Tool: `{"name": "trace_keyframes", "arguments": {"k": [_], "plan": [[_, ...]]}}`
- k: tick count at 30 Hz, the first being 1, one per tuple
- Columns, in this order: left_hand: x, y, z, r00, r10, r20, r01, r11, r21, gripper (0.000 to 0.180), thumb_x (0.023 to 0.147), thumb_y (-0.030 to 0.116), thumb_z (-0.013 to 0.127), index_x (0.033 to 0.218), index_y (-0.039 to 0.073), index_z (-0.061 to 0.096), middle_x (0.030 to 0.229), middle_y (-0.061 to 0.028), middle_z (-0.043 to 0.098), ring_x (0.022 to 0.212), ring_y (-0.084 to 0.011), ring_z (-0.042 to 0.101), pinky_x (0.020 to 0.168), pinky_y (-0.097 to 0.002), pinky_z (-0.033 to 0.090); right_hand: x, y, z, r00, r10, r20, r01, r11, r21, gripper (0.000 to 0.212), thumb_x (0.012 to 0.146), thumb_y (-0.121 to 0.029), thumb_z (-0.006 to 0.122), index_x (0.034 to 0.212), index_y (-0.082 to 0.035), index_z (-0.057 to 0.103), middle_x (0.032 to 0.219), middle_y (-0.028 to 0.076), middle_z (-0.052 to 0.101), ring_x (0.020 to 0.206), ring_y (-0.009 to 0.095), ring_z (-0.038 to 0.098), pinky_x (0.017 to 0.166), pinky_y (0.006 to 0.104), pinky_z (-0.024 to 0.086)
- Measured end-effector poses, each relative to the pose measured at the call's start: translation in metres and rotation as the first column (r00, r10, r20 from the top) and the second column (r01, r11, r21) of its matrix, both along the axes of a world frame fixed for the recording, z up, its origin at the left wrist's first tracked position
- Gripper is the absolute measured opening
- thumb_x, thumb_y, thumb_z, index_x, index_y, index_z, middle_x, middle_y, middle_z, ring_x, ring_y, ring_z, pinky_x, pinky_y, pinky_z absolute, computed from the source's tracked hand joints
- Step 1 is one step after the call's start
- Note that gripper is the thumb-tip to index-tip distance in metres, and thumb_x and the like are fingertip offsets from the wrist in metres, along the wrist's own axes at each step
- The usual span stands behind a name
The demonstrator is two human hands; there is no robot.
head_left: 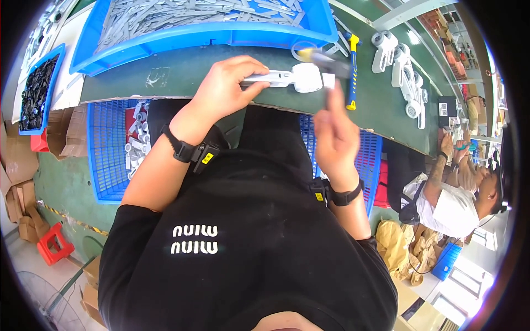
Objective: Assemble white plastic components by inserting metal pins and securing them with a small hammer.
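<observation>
My left hand [233,84] is closed around the narrow grey shank of a white plastic part [307,78], which lies level at the front edge of the green workbench [182,74]. The part's rounded head points to the right. Smeared by motion, a hammer [331,64] with a dark head is in my right hand [338,135], just right of that rounded head. My right fingers wrap around its handle. A small white patch shows between the part and the hammer; what it is I cannot make out.
A blue bin [221,39] of flat grey pieces stands behind my hands. A blue-and-yellow-handled tool [353,74] lies to the right, before several white parts [406,71]. Blue crates [105,149] sit below the bench. Another person [450,204] works at far right.
</observation>
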State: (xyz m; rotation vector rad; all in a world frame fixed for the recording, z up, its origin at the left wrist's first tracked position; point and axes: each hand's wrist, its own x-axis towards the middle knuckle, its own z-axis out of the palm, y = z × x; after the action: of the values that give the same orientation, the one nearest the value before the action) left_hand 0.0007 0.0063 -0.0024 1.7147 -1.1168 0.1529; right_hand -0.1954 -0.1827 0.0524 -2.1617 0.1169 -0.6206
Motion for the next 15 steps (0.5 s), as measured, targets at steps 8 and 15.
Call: {"name": "trace_keyframes", "arguments": {"k": [8,15], "plan": [[0.000,0.001,-0.004,0.977,-0.005,-0.211,0.003,1.000,-0.006,0.049,0.089,0.010,0.090,0.128,0.003,0.062,0.107,-0.0150,0.081,0.099,-0.0345,0.080,0.085,-0.0412,0.063,0.000,0.006,0.007,0.995,0.096,0.038,-0.095,0.995,-0.017,0.055,0.102,0.007,0.058,0.156,-0.003,0.061,0.089,0.024,0.070,0.074,0.036,0.070,0.075,0.0364,0.056],[0.001,0.001,-0.002,0.977,0.009,-0.214,-0.001,0.999,0.035,0.059,0.087,0.005,0.092,0.135,0.005,0.058,0.106,-0.0105,0.083,0.098,-0.0241,0.080,0.088,-0.0360,0.061,0.006,0.011,0.015,0.989,0.096,-0.112,-0.095,0.995,0.017,0.056,0.106,0.003,0.056,0.162,-0.005,0.056,0.075,0.011,0.061,0.065,0.015,0.057,0.068,0.0297,0.051]]}}
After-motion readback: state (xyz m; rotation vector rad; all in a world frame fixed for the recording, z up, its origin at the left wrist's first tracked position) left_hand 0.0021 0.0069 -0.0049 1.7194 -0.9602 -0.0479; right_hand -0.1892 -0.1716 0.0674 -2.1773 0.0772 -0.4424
